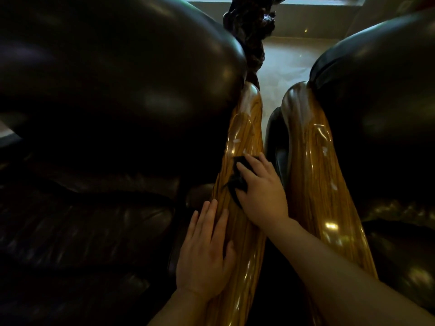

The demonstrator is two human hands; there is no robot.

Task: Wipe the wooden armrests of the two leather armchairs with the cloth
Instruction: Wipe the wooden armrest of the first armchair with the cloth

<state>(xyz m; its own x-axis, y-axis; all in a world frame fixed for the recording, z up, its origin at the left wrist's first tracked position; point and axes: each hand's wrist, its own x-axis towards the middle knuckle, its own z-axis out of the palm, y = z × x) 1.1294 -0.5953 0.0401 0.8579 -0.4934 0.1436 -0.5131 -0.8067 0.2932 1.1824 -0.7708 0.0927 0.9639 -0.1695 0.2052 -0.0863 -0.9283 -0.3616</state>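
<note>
Left armchair (106,102): dark leather, fills the whole left half of the view, its rounded back bulging at top and its seat cushion in shadow lower left
Right armchair (381,95): dark leather as well, its back rising at the upper right, standing just beside the other chair with only a narrow gap between them
Floor (284,64): pale and glossy, seen between the two chair backs, running up to a wall base at the top
Carved dark piece (249,27): knobbly, dark and shiny, standing behind the left chair's back (too dim to say what it is)
Left chair's armrest (244,128): golden striped wood with a high gloss, running from the chair back down toward the camera; both hands are on it
Right chair's armrest (313,165): the same glossy striped wood, parallel to the first, nothing touching its top; the right forearm crosses in front of its lower end
Left hand (204,252): laid flat, palm down, fingers straight and slightly spread, on the near inner edge of the left chair's armrest, gripping nothing
Right hand (261,189): farther up the same armrest, palm down, fingers pressed onto the cloth
Cloth (237,180): small, black, bunched, lying on the left chair's armrest under the right hand, its edge showing left of the fingers
</note>
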